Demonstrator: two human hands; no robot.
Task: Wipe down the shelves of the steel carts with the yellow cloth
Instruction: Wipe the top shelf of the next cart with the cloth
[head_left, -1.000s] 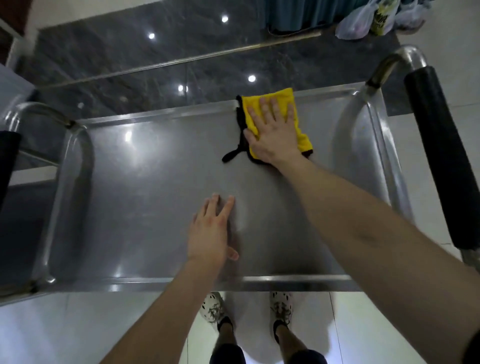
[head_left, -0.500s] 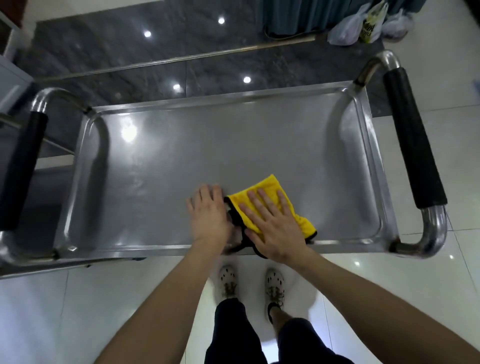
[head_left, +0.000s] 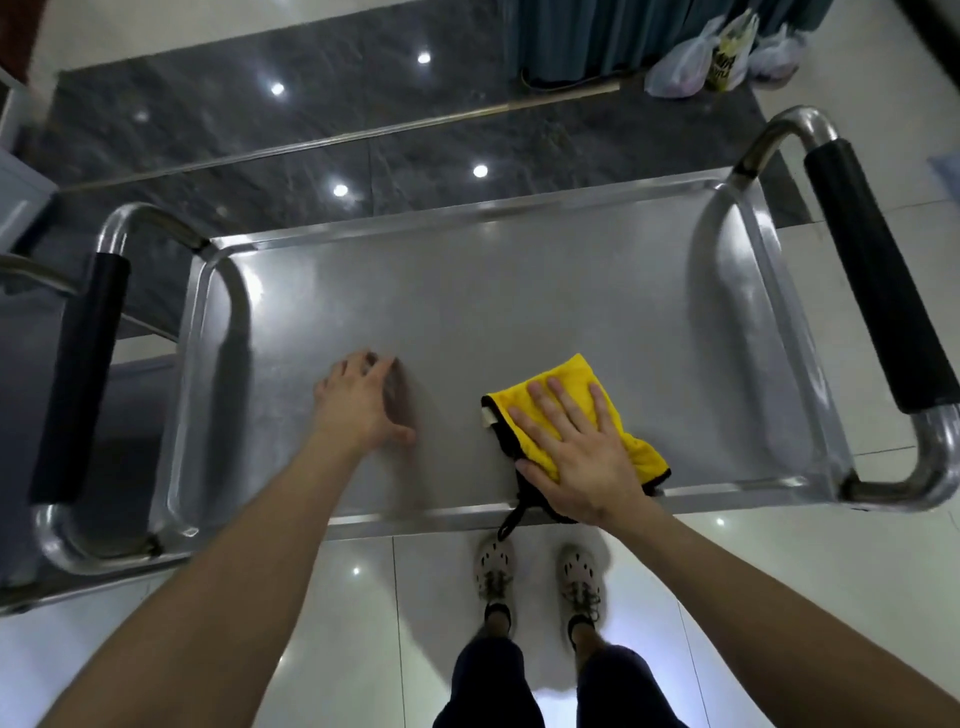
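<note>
Cloth: The soft yellow cloth with a black edge (head_left: 566, 371) lies flat on the top shelf. It is near the front edge, toward the right side. Its thin black loop (head_left: 511, 519) hangs over the front rim.

Right hand: The right hand (head_left: 582, 457) lies flat on the cloth. The fingers are straight and a little spread, and they press down without curling round it. I think a flat palm lets the cloth rub more metal in one push.

Left hand: The left hand (head_left: 358, 410) rests on bare metal, well apart from the cloth on its left. Its fingers are loosely bent and hold nothing. It likely props the person up and stops the cart from rolling.

Shelf: The shiny flat steel top shelf (head_left: 493, 291) has a low raised rim all round, so the cloth cannot slide off easily.

Handles: A bent steel bar with a black foam sleeve stands at the right end (head_left: 878, 291), and one stands at the left end (head_left: 78, 379).

Lower shelves: Hidden under the top one, so I cannot tell how they look.

Around: Pale holey shoes (head_left: 493, 566) stand on white tiles just in front of the cart. Plastic bags (head_left: 717, 57) sit far behind it.
</note>
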